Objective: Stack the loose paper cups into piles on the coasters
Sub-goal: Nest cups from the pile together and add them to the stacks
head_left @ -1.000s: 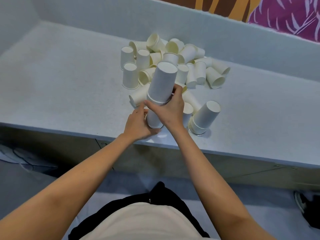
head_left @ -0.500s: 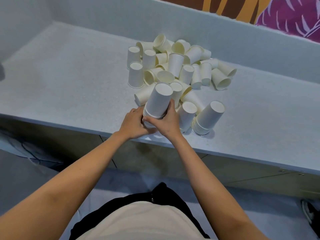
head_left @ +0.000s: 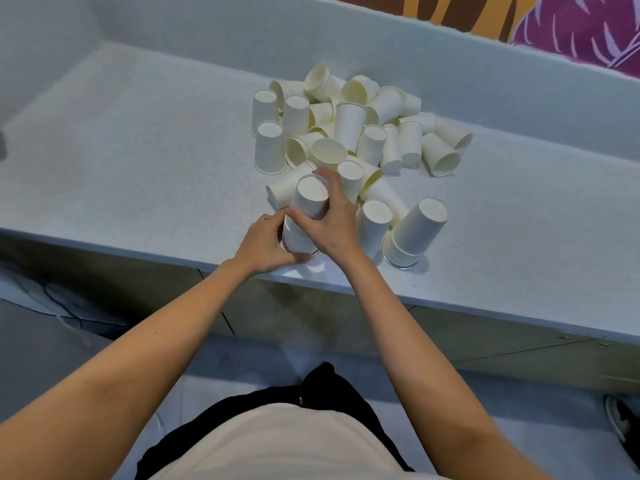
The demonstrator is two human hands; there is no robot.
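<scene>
A pile of upturned white paper cups (head_left: 304, 216) stands near the counter's front edge. My right hand (head_left: 329, 223) grips its upper part from the right, fingers curled round the top cup. My left hand (head_left: 263, 242) holds the pile's lower rims from the left. A second nested pile (head_left: 414, 233) stands to the right on a coaster (head_left: 401, 266), of which only a thin rim shows. A single upturned cup (head_left: 375, 223) stands between the two piles. Behind them lies a heap of several loose cups (head_left: 353, 129), some upright, some upturned, some on their sides.
The pale speckled counter (head_left: 138, 150) has a raised back wall (head_left: 242, 36) and a left wall. Its front edge runs just below my hands. Cabinet fronts and the floor lie under it. A dark shoe (head_left: 623, 420) shows at the lower right.
My right hand has brought the raised cups down over the pile that my left hand steadies, so the pile is now shorter and nested. The camera view shifted slightly.
</scene>
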